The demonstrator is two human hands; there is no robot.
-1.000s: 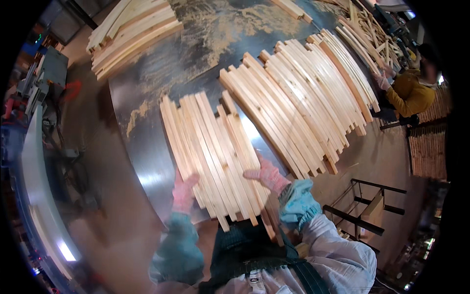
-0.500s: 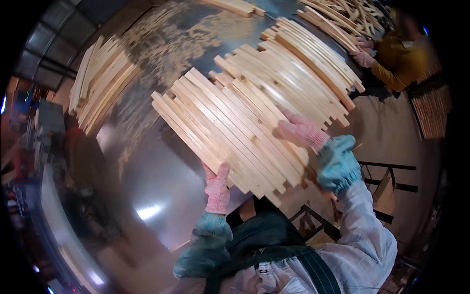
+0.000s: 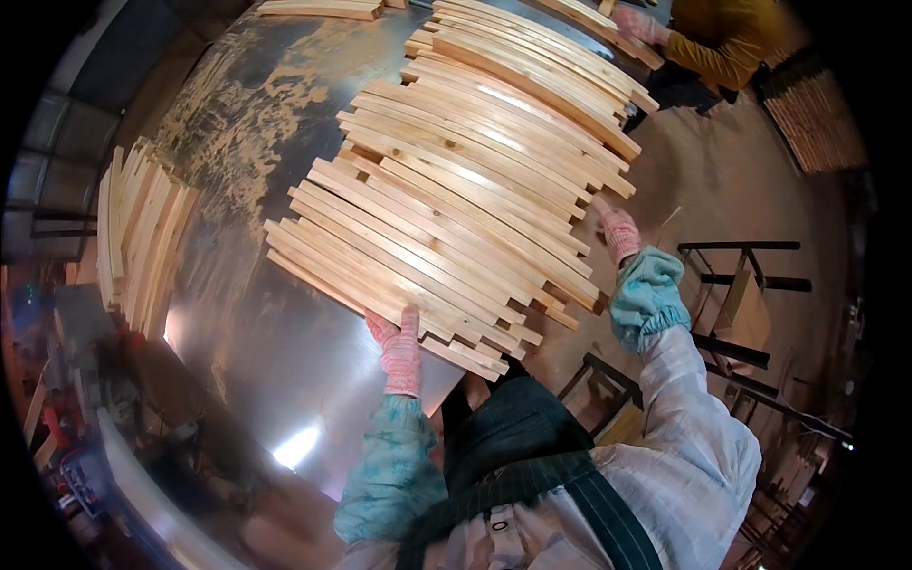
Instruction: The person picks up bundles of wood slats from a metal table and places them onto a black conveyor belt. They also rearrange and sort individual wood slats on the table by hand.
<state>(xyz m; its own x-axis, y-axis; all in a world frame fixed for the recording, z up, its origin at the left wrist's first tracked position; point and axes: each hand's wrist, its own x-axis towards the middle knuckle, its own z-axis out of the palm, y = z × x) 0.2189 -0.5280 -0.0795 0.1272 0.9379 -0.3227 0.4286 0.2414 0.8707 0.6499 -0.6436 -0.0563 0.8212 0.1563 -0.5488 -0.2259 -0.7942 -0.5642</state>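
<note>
Pale wooden strips (image 3: pixel 418 249) lie side by side on the metal table, their ends uneven. My left hand (image 3: pixel 397 353), in a pink knit glove, grips the near edge of this batch, with the thumb over the top and the other fingers at the side, partly hidden. At the right ends of the strips is my right hand (image 3: pixel 619 233), gloved the same way. Its fingers are loosely apart and hold nothing I can see; whether they touch the wood I cannot tell. Beyond, more strips (image 3: pixel 513 104) adjoin the batch, one thicker piece standing above them.
The metal table (image 3: pixel 285 351) has sawdust (image 3: pixel 252 119) scattered over it. Another pile of strips (image 3: pixel 142 237) lies at the left. A co-worker's gloved hand (image 3: pixel 641 26) is on wood at the far right. A black metal frame (image 3: pixel 741 275) stands on the floor at right.
The tilted batch of strips has come down flat against the farther strips. My right hand has left its far side and moved to the right ends. My left hand stays at the near edge.
</note>
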